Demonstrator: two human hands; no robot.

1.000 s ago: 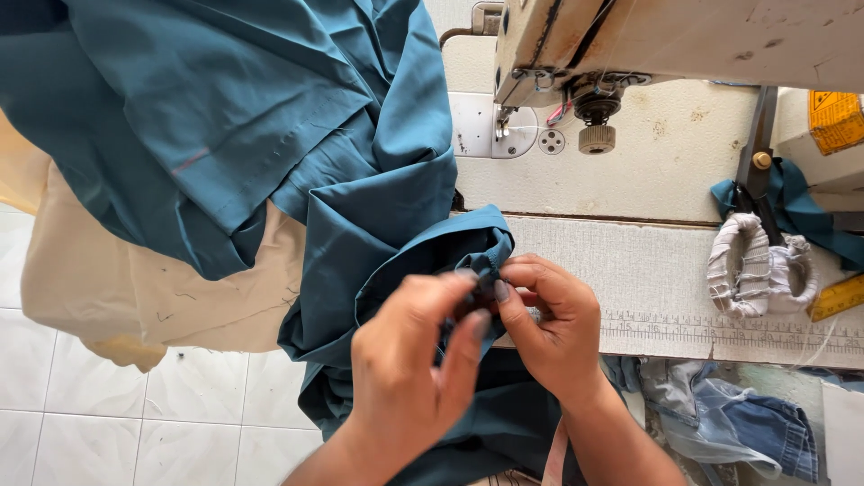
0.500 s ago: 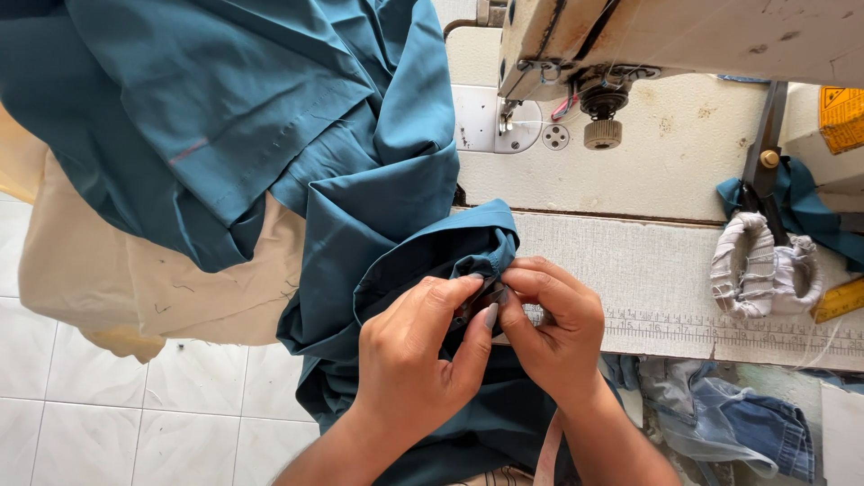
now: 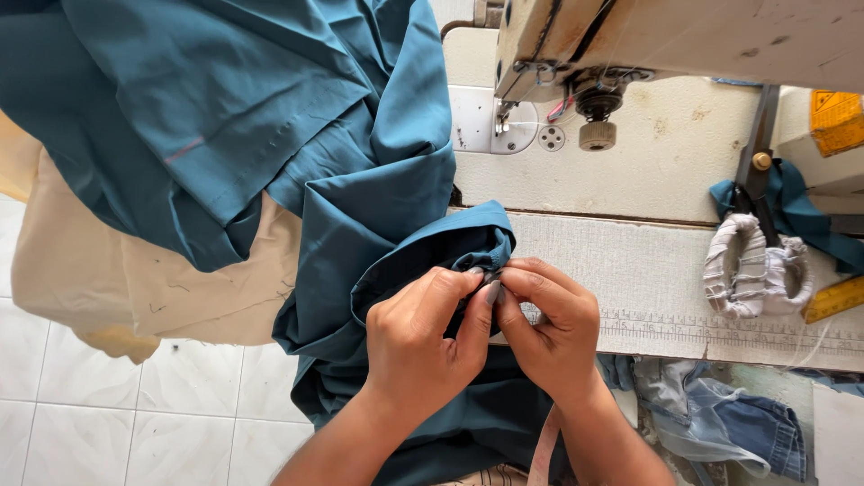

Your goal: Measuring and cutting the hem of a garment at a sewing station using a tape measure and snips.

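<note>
Head view looks straight down over a sewing bench, and the biggest thing in it is the teal fabric [image 3: 225,117], a great heap that fills the upper left, spills over the bench edge and runs down toward the person's lap. Under it on the left lies a beige cloth [image 3: 99,270], hanging over a white tiled floor [image 3: 108,423]. To the right stands the cream sewing machine [image 3: 684,45], its head across the top edge, with the needle area and metal plate just below it. The machine table [image 3: 666,171] is worn and stained, and a pale strip with a printed ruler [image 3: 684,328] runs along its front edge. At the far right, scissors with cloth-wrapped handles [image 3: 756,265] rest on the table, near a yellow measuring stick [image 3: 832,301]. Scraps of denim [image 3: 747,432] lie lower right.

Both hands meet at the middle, at a bunched fold of the teal fabric right at the table's front edge. The left hand [image 3: 423,337] is closed, thumb and forefinger pinching the fold. The right hand [image 3: 549,328] is closed too, its fingertips [image 3: 508,274] pressed on the same small spot, touching the left hand's fingers. What exactly sits between the fingertips is too small to tell.
</note>
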